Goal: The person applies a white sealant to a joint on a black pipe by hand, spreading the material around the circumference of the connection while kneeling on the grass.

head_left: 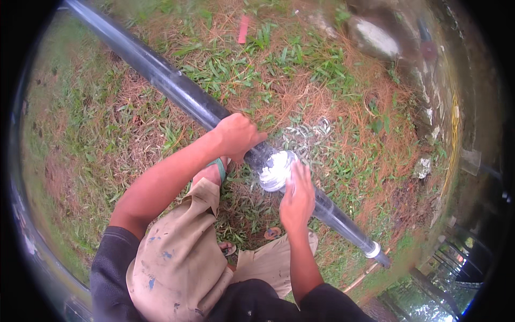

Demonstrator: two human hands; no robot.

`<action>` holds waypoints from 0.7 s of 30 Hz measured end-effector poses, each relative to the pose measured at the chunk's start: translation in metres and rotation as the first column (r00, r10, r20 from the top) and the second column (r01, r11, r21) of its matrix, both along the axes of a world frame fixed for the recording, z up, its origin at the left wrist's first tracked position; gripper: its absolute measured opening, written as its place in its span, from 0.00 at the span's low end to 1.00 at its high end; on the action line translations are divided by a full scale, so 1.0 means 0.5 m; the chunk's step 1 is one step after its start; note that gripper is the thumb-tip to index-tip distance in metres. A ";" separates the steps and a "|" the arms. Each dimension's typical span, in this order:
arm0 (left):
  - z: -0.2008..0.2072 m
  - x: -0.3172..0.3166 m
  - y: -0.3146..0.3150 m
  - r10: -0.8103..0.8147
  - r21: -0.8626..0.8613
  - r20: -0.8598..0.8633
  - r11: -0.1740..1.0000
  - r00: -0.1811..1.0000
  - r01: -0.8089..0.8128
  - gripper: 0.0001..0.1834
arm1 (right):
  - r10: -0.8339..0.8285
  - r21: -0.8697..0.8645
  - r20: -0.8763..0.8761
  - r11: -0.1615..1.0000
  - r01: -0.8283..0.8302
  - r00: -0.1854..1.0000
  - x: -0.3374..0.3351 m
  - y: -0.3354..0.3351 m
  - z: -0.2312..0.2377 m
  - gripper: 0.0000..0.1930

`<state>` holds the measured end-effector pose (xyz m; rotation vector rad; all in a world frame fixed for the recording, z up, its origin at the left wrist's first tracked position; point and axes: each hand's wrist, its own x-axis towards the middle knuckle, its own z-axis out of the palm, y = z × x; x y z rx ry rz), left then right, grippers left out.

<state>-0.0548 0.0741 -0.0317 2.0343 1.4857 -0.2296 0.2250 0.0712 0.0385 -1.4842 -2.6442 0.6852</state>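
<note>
A long black pipe (177,91) runs slantwise from the far left to the near right, above the grass. My left hand (236,137) is closed around it near the middle. Just to the right, a bulky white wrapping (277,170) covers a joint in the pipe; whether it is tape, plastic or a smeared coating, I cannot tell. My right hand (298,198) lies against the right side of this white stuff, its fingers stretched out and slightly blurred. Farther down, the pipe carries a white band (373,249) close to its lower-right end.
Grass and dry pine needles cover the ground. A flat red strip (243,29) lies at the far side. Rocks (375,38) and a rough wall edge line the right, with a yellow cord (455,145) along it. My sandalled foot (214,170) is under the pipe.
</note>
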 end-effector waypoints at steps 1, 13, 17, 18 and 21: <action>-0.014 -0.005 -0.011 0.002 0.138 0.003 0.990 1.000 -0.002 0.44 | 0.007 -0.003 -0.014 1.000 -0.007 1.000 -0.007 -0.015 0.001 0.24; 0.001 0.017 -0.036 0.027 0.161 0.044 0.986 0.999 -0.034 0.45 | 0.041 0.022 0.119 0.999 -0.044 0.992 0.014 -0.041 -0.003 0.25; -0.013 0.007 -0.040 0.041 0.288 0.057 0.956 0.998 -0.055 0.43 | -0.313 -0.391 -0.074 0.882 0.261 0.947 0.012 0.067 -0.051 0.24; -0.004 0.014 -0.039 0.030 0.223 0.040 0.974 0.999 -0.038 0.44 | -0.137 -0.180 -0.114 0.977 0.115 0.984 0.025 0.026 -0.033 0.24; -0.012 0.023 -0.049 0.025 0.200 0.027 0.979 0.999 -0.030 0.44 | 0.099 0.089 -0.035 0.991 -0.095 0.995 0.039 -0.051 0.000 0.23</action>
